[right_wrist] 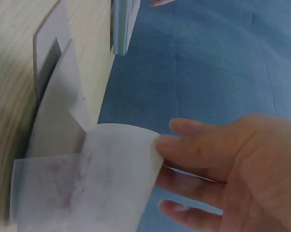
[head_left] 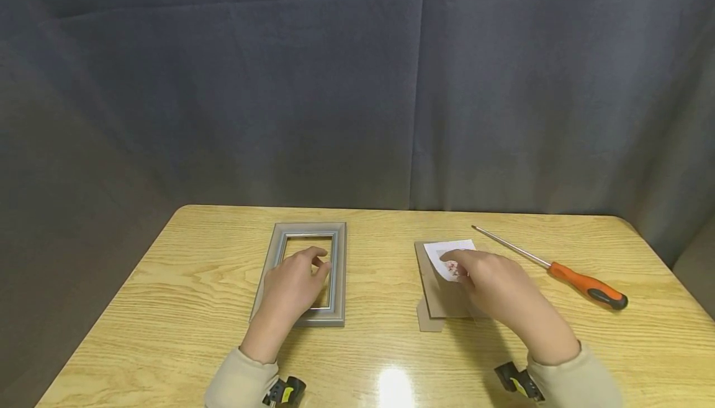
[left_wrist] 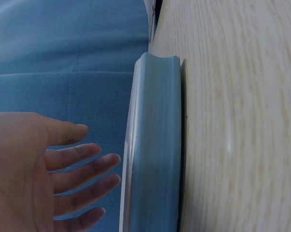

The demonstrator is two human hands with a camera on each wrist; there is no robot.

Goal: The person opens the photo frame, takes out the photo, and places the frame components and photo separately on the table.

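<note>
My right hand (head_left: 497, 287) pinches the edge of a white paper print (head_left: 434, 257) with a pinkish picture. In the right wrist view the paper (right_wrist: 121, 169) curls upward from a brown backing board (head_left: 444, 299), whose stand leg (head_left: 429, 321) pokes out at the near left. A clear sheet (right_wrist: 36, 193) shows beside the paper there. My left hand (head_left: 293, 284) hovers over a grey picture frame (head_left: 339, 271) with an open middle. Its fingers are loosely bent and hold nothing; the left wrist view has them apart from the frame's edge (left_wrist: 157, 145).
An orange-and-black screwdriver (head_left: 583, 284) lies at the right, its tip toward the back. The wooden table (head_left: 167, 296) ends at a dark grey curtain (head_left: 335, 97). A strap with a small camera (head_left: 287, 390) sits at the left wrist.
</note>
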